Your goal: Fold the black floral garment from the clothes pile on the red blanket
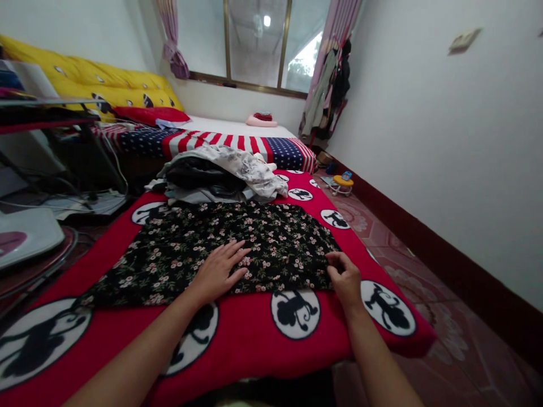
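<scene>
A black garment with pink flowers and green leaves (pixel 169 257) lies spread flat across the red cover; its exact kind I cannot make out. My left hand (pixel 218 268) rests palm down on the middle of it, near the front edge, fingers stretched out and apart. At the garment's right end, my right hand (pixel 343 277) has thumb and fingers closed on the edge of the fabric. Just behind the garment, touching its far edge, sits a heap of grey, white and black clothes (pixel 224 172).
The red cover with monkey circles (pixel 250 345) drapes over a low table or bed. Beyond stands a bed with a stars-and-stripes sheet (pixel 224 141). To the left are a desk (pixel 46 104) and a white seat (pixel 25 237); a yellow stool (pixel 343 181) stands right.
</scene>
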Available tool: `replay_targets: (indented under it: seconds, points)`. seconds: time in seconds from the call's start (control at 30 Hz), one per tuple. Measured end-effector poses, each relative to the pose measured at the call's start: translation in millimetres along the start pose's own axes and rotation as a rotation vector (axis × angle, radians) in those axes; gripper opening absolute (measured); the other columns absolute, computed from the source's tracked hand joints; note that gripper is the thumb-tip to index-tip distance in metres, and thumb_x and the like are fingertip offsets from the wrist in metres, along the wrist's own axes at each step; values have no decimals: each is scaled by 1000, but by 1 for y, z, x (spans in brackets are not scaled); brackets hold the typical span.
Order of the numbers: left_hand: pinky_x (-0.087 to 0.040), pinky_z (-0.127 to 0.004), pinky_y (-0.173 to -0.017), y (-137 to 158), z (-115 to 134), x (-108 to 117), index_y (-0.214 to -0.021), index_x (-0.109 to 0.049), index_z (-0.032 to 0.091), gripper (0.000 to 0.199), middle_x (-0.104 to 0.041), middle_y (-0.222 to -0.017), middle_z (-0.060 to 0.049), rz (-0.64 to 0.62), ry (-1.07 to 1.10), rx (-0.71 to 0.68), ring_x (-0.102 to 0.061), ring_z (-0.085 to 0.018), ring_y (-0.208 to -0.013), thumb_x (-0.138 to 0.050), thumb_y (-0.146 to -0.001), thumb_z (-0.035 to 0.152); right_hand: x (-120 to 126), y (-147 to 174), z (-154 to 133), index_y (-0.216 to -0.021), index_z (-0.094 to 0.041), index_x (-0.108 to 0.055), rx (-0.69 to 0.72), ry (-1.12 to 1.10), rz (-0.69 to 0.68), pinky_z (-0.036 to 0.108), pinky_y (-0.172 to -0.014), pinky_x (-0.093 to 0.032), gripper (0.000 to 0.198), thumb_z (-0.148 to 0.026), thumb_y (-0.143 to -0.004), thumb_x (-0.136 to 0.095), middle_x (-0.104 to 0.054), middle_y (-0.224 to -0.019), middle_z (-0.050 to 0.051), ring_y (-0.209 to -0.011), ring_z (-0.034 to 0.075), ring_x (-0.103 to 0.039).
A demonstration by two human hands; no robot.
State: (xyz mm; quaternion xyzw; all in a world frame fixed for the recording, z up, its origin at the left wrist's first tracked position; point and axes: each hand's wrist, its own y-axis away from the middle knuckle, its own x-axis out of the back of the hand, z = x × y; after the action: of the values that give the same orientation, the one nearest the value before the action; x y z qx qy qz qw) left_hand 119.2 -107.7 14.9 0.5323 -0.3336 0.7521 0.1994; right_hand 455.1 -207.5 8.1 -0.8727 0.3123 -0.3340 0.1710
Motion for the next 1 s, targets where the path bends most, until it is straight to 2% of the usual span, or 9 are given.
replay_targets:
  seconds: [0.07, 0.17, 0.23, 0.37, 0.5, 0.6, 0.67, 0.9, 1.0]
  points:
    - [-27, -46, -115, 0, 0, 0, -140, -46, 28, 49, -41, -151, -4, 5, 0, -5, -34, -24, -140, -47, -93, 43, -1, 0, -1, -96, -21, -66, 39, 53, -45, 35, -79, -49, 28, -22, -70, -55, -69, -90, 4, -83, 21, -64]
    - [-28, -46, -115, 0, -1, 0, -140, -46, 28, 49, -41, -151, -4, 10, 2, -15, -34, -24, -140, -47, -93, 43, -2, -1, -3, -89, -22, -69, 90, 111, -76, 36, -86, -47, 19, -23, -74, -56, -71, -93, 4, -90, 22, -64]
    - [-28, -46, -115, 0, -1, 0, -140, -46, 28, 49, -41, -151, -4, 16, 8, -19, -34, -24, -140, -47, -93, 44, -3, -1, -4, -81, -22, -69, 104, 96, -37, 36, -84, -47, 14, -26, -78, -56, -70, -88, 4, -87, 21, -64]
    - [-28, -46, -115, 0, -2, -2, -139, -47, 29, 48, -42, -150, -4, 23, 14, -19, -35, -24, -140, -47, -93, 44, -3, -2, -5, -79, -22, -67, 138, 38, 24, 36, -82, -48, 14, -32, -82, -58, -68, -85, 5, -85, 21, -63]
    - [-28, -45, -115, 0, -2, -1, -139, -47, 29, 48, -42, -151, -4, 25, 11, -19, -35, -24, -140, -46, -93, 44, -2, -1, -10, -86, -22, -67, 204, 35, -43, 37, -86, -48, 11, -24, -81, -57, -69, -91, 5, -90, 21, -63]
    - [-28, -46, -115, 0, -2, -1, -139, -47, 29, 48, -41, -151, -3, 16, 4, -15, -34, -24, -140, -46, -94, 44, -3, -1, -15, -94, -23, -67, 263, 114, -106, 38, -88, -46, 19, -18, -78, -59, -69, -96, 5, -95, 22, -62]
    - [-28, -46, -115, 0, -2, -2, -139, -46, 30, 48, -40, -152, -2, 14, 5, -12, -34, -24, -140, -46, -94, 45, -4, -1, -18, -91, -23, -68, 298, 189, -115, 39, -85, -45, 19, -15, -76, -58, -69, -94, 4, -93, 23, -61]
    - [-27, -47, -115, 1, -3, -6, -140, -46, 30, 49, -41, -151, -3, 44, -3, -22, -35, -25, -140, -45, -94, 46, 3, 4, -14, -78, -23, -67, 264, 326, 79, 36, -79, -39, 14, -14, -75, -56, -67, -83, 2, -84, 22, -58]
    - [-28, -47, -115, 2, -4, -8, -140, -46, 30, 50, -40, -152, -4, 43, -6, -28, -34, -26, -140, -45, -94, 47, 8, 7, -9, -75, -24, -68, 246, 412, 82, 36, -77, -36, 15, -13, -73, -57, -66, -80, 1, -80, 22, -56]
